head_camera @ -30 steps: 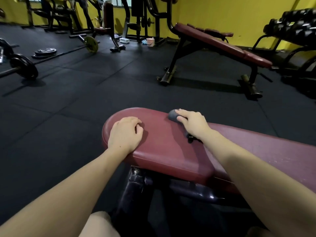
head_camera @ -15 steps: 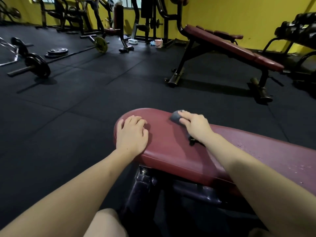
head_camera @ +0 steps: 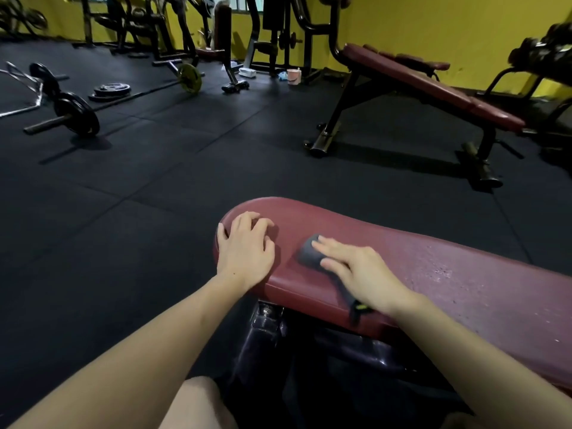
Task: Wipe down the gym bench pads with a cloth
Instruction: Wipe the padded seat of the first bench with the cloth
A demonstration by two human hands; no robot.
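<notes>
A dark red bench pad [head_camera: 433, 274] runs from the centre to the lower right, its rounded end nearest the middle of the view. My left hand [head_camera: 244, 249] rests flat on that rounded end, fingers slightly curled, holding nothing. My right hand [head_camera: 362, 274] presses a small dark grey cloth [head_camera: 309, 252] against the pad's near side, fingers spread over it. A strip of the cloth trails back under my palm toward the pad's front edge. The pad surface to the right looks speckled and worn.
A second dark red incline bench [head_camera: 433, 85] stands behind on the black rubber floor. A loaded barbell [head_camera: 74, 116] and loose plates [head_camera: 108, 89] lie at the left. Machines line the yellow back wall, with a pink cup [head_camera: 294, 76] near them. A dumbbell rack [head_camera: 544, 54] is at the far right.
My right hand has slid the cloth from the pad's far edge toward the near side. My left hand has stayed on the rounded end. The view has shifted left.
</notes>
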